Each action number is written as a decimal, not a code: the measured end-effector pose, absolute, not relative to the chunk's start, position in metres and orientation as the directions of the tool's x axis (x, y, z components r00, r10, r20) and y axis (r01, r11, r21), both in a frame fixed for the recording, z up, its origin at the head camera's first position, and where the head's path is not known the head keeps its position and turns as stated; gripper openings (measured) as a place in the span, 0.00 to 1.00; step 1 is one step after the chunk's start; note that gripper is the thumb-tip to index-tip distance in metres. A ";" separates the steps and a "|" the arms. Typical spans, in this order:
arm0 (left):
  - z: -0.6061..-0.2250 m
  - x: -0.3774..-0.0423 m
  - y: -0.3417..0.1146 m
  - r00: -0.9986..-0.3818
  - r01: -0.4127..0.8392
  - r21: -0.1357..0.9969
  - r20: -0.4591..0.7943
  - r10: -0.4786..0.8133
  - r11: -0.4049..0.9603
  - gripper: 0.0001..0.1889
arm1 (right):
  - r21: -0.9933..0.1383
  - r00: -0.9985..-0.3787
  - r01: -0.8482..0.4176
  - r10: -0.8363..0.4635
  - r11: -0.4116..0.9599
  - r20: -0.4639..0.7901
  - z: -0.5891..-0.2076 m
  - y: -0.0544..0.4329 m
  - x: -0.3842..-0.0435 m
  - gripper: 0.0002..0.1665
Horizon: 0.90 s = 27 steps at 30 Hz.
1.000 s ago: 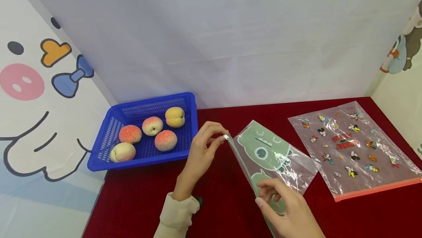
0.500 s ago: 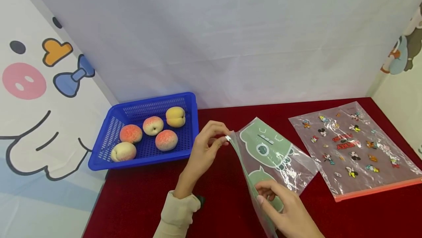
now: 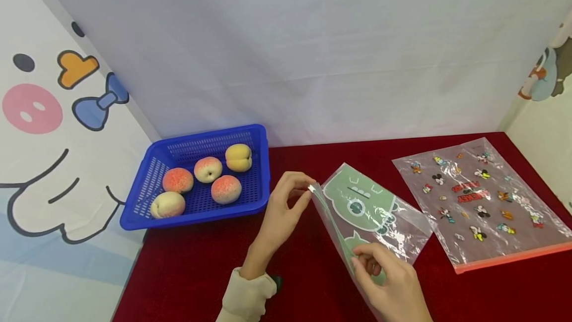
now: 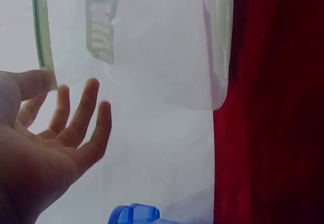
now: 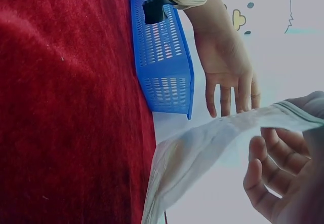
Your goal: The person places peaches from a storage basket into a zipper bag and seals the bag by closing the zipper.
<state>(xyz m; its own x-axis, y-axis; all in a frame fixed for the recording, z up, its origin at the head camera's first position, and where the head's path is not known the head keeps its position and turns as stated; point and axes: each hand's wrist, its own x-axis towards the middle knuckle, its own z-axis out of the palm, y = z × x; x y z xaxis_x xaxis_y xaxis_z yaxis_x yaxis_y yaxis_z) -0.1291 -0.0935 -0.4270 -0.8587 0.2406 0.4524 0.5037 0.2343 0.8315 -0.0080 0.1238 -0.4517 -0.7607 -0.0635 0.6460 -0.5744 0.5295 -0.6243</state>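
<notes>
A clear zip bag point(image 3: 357, 208) with a green cartoon print is held tilted above the red-covered table. My left hand point(image 3: 283, 210) pinches its upper corner between thumb and index finger, by the white zip end point(image 3: 311, 189). Further down the green zip edge, my right hand point(image 3: 389, 277) pinches the bag between thumb and fingers. The left wrist view shows the other fingers of the left hand point(image 4: 61, 143) spread apart from the plastic. From the right wrist view, the bag point(image 5: 202, 143) hangs between both hands; the right thumb tip is hidden behind it.
A blue basket point(image 3: 196, 217) holding several peaches point(image 3: 225, 189) stands at the back left. On the right, a second clear zip bag point(image 3: 487, 240) with a red zip and cartoon prints lies flat. Fabric walls point(image 3: 313, 64) enclose the table's back and sides.
The bag's mouth edge bulged apart half a second ago and now lies narrower. My left hand has shifted slightly right and down; my right thumb has come closer to the fingers.
</notes>
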 end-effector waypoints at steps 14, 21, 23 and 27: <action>-0.418 -0.069 -0.062 -0.972 0.095 0.983 0.058 0.226 0.158 0.42 | -0.595 -0.738 -0.542 0.001 0.594 0.674 -0.443 0.117 -0.012 0.05; -0.422 -0.062 -0.058 -0.968 0.075 0.990 0.044 0.245 0.118 0.40 | -0.580 -0.740 -0.532 -0.005 0.616 0.673 -0.439 0.113 -0.015 0.09; -0.421 -0.061 -0.058 -0.974 0.073 0.988 0.042 0.224 0.134 0.39 | -0.580 -0.737 -0.534 -0.002 0.615 0.676 -0.439 0.113 -0.017 0.09; -0.417 -0.059 -0.057 -0.989 0.059 0.976 0.028 0.147 0.212 0.37 | -0.574 -0.728 -0.539 0.002 0.617 0.686 -0.438 0.114 -0.020 0.09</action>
<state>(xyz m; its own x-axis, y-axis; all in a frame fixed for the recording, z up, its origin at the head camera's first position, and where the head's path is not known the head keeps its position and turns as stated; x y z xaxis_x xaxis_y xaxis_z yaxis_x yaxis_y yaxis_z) -0.0587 -0.0570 -0.4175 -0.9888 0.1467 0.0283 0.0594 0.2117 0.9755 -0.0197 0.1136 -0.4380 -0.7280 0.0020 0.6855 -0.5385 0.6171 -0.5737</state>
